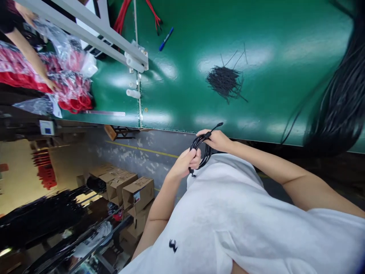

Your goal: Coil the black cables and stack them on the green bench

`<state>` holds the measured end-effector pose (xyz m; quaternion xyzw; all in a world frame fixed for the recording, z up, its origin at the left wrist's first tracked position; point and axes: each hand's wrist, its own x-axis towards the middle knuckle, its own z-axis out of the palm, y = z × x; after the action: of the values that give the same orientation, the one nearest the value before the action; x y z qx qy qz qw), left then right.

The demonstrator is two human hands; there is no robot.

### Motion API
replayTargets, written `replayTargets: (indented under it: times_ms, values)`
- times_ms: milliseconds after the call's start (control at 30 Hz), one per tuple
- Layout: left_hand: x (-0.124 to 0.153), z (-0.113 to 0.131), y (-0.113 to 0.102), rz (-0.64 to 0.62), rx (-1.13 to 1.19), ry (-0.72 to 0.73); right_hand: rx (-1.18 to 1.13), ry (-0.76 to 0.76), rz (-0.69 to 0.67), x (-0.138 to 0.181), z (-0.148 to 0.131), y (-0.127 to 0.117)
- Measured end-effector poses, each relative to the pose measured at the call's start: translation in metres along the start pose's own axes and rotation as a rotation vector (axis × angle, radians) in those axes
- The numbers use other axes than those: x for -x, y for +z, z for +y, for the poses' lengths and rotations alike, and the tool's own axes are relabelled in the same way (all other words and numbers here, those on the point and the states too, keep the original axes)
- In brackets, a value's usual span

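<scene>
A black cable, wound into a coil, is held in front of my white shirt, just off the edge of the green table. Closed around the coil's near side is my left hand. My right hand grips the far side, where one cable end with a connector sticks out past the fingers. Another short end pokes out below my left hand. The fingertips of my right hand are partly hidden by the coil. On the table beyond lies a loose pile of short black ties.
A large bundle of black cables hangs over the table edge at right. A blue marker and red cables lie farther back. At left are a metal frame, bagged red cables and a co-worker's arm. Cardboard boxes stand below.
</scene>
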<state>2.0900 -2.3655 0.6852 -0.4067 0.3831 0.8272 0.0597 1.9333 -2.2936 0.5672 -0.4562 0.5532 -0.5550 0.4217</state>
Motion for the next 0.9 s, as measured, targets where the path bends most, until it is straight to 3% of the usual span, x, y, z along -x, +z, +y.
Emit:
replayTargets:
  times_ms: [167, 300, 433, 533, 600, 667, 733, 800, 900]
  values:
    - [0.006, -0.008, 0.010, 0.025, 0.115, -0.022, 0.018, -0.096, -0.222, 0.004, -0.001, -0.013]
    - [0.007, -0.016, 0.017, 0.118, 0.192, 0.022, 0.066, -0.067, -0.298, 0.004, -0.002, -0.015]
    - [0.011, -0.021, 0.022, 0.167, 0.219, 0.004, -0.055, -0.173, -0.399, 0.002, -0.011, -0.013]
    - [0.013, -0.024, 0.025, 0.203, 0.234, -0.010, -0.085, -0.227, -0.566, -0.009, -0.003, -0.035]
    - [0.013, -0.025, 0.026, 0.264, 0.221, 0.001, 0.131, -0.050, -0.451, -0.023, 0.015, -0.069]
    - [0.012, -0.024, 0.025, 0.338, 0.213, 0.033, 0.456, 0.242, -0.089, -0.042, 0.040, -0.113]
    - [0.009, -0.023, 0.024, 0.393, 0.232, 0.066, 0.666, 0.423, 0.198, -0.063, 0.069, -0.152]
    - [0.006, -0.024, 0.022, 0.421, 0.266, 0.080, 0.762, 0.478, 0.272, -0.081, 0.094, -0.178]
    - [0.003, -0.027, 0.022, 0.439, 0.279, 0.106, 0.869, 0.498, 0.244, -0.096, 0.117, -0.191]
